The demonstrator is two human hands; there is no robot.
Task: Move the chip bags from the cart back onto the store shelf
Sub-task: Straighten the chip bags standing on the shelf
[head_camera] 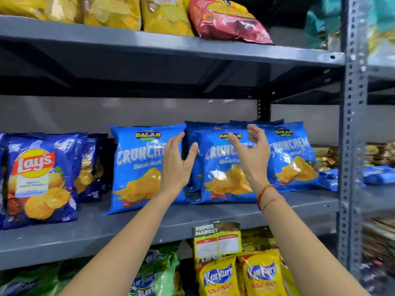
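Three light-blue Crunchem chip bags stand upright on the grey middle shelf [132, 229]: a left bag [139, 167], a middle bag [222, 174] and a right bag [292, 154]. My left hand [177, 165] is raised with fingers spread, just in front of the gap between the left and middle bags. My right hand [253, 154] is also open, hovering in front of the middle bag's upper right part. Neither hand holds anything. More blue bags stand behind the middle one. The cart is out of view.
Dark-blue Lay's bags [40, 178] stand at the left of the same shelf. Yellow and red bags [226, 20] fill the shelf above. Green and yellow Kurkure bags [218, 276] sit below, under a price tag [218, 240]. A perforated steel upright [352, 129] stands at right.
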